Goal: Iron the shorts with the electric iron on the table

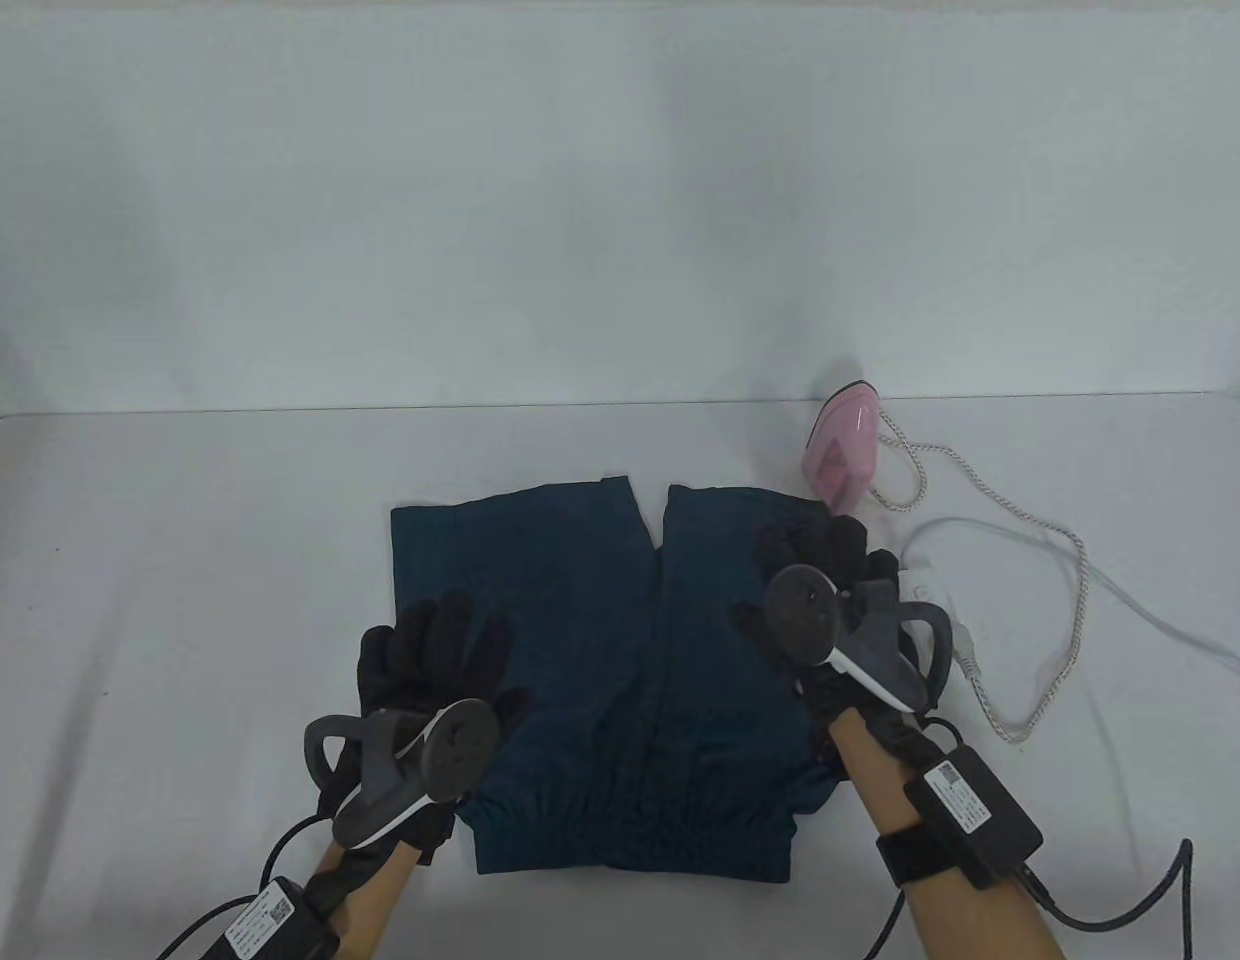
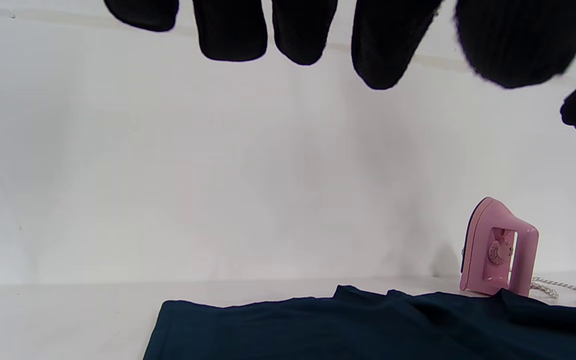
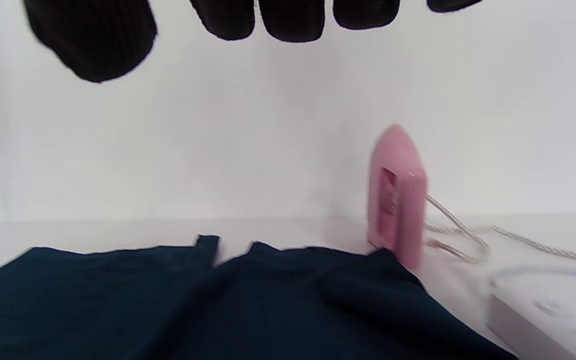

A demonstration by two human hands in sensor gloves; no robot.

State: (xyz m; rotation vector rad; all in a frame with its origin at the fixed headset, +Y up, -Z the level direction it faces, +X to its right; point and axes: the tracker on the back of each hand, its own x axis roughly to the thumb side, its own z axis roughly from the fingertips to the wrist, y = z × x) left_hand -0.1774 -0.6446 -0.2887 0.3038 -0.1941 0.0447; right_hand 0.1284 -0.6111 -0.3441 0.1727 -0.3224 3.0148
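Note:
Dark teal shorts lie flat on the white table, waistband toward the front edge, legs pointing away. They also show in the left wrist view and the right wrist view. A pink electric iron stands upright just beyond the right leg's far corner; it shows in the left wrist view and the right wrist view. My left hand is over the left leg, fingers spread, holding nothing. My right hand is over the right leg, fingers spread and empty, a little short of the iron.
The iron's braided cord loops over the table at the right. A white power strip with its white cable lies right of my right hand; it shows in the right wrist view. A white wall backs the table.

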